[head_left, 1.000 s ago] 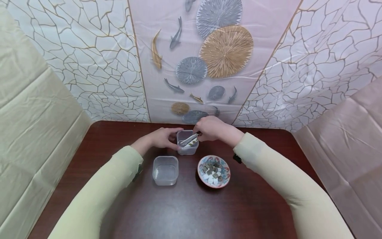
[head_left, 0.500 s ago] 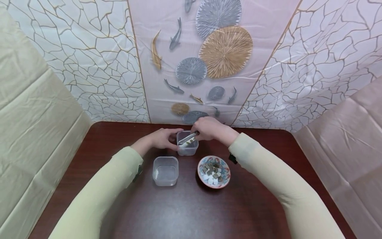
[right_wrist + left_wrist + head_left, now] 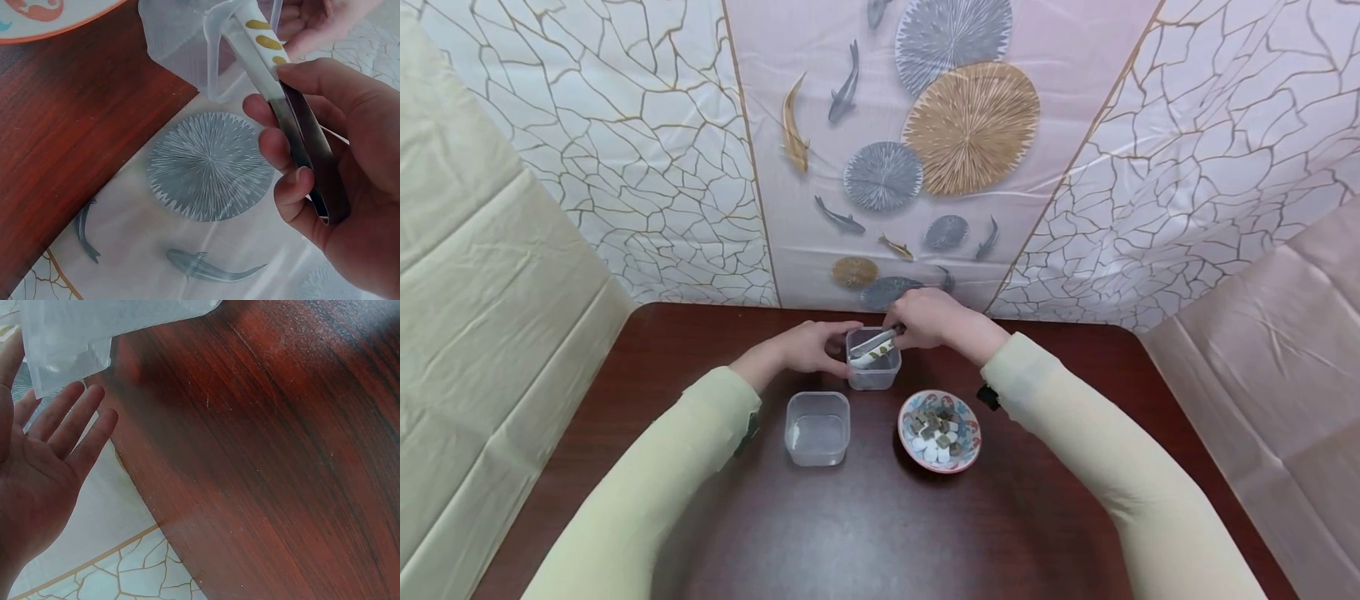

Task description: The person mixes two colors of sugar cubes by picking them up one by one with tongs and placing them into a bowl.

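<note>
My left hand (image 3: 808, 346) holds the left side of a clear square plastic container (image 3: 874, 382) between thumb and forefinger. In the left wrist view its other fingers (image 3: 65, 428) stretch out straight beside the plastic. My right hand (image 3: 932, 317) pinches a pair of tongs (image 3: 876, 350) with dark shiny metal at the held end and white arms marked with yellow-green spots. The arms slant down to the left into that container. Whether anything lies between the tips is too small to tell; the right wrist view hides them behind the plastic rim.
A patterned bowl (image 3: 974, 433) with several white and brown-grey cubes stands in front at the right. A second clear container (image 3: 817, 457) with something small and white in it stands in front at the left. Printed cloth (image 3: 820, 275) hangs behind the table's back edge.
My right hand and the tongs have shifted slightly inside the container, and the tongs' angle has changed a little. The left hand, bowl and both containers stay in place.
</note>
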`<action>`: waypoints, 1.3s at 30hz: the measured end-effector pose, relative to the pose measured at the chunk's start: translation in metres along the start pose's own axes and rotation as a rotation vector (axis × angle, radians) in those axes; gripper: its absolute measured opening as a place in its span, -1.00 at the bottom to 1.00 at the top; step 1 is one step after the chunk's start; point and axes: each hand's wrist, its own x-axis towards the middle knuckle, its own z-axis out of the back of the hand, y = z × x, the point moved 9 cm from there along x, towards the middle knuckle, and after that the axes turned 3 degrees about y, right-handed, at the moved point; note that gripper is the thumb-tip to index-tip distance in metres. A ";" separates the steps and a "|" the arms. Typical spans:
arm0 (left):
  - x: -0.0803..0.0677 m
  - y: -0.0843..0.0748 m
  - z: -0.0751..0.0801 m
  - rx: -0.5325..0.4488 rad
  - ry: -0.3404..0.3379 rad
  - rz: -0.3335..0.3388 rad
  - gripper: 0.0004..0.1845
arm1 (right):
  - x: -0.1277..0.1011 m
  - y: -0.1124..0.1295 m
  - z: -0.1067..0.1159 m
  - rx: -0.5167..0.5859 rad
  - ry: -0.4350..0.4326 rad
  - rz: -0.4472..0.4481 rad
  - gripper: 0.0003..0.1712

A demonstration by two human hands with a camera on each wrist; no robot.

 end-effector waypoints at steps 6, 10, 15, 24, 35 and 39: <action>0.001 0.002 -0.001 0.005 0.003 0.015 -0.02 | 0.002 0.004 -0.010 0.006 0.034 0.032 -0.79; 0.002 0.002 -0.002 0.000 0.005 0.013 -0.03 | 0.006 0.003 -0.014 -0.020 0.029 0.010 -0.86; 0.002 0.000 -0.002 -0.010 0.001 0.010 -0.03 | 0.009 -0.001 -0.013 -0.048 0.019 -0.027 -0.93; 0.002 -0.002 -0.001 -0.006 0.010 0.010 -0.02 | 0.005 -0.008 -0.012 -0.047 -0.017 -0.022 -0.88; 0.000 -0.002 -0.001 -0.007 0.010 0.022 -0.03 | 0.010 -0.009 -0.015 -0.048 0.023 -0.054 -0.84; -0.001 -0.002 -0.002 -0.009 0.007 0.029 -0.03 | 0.013 -0.010 -0.017 -0.037 0.048 -0.075 -0.79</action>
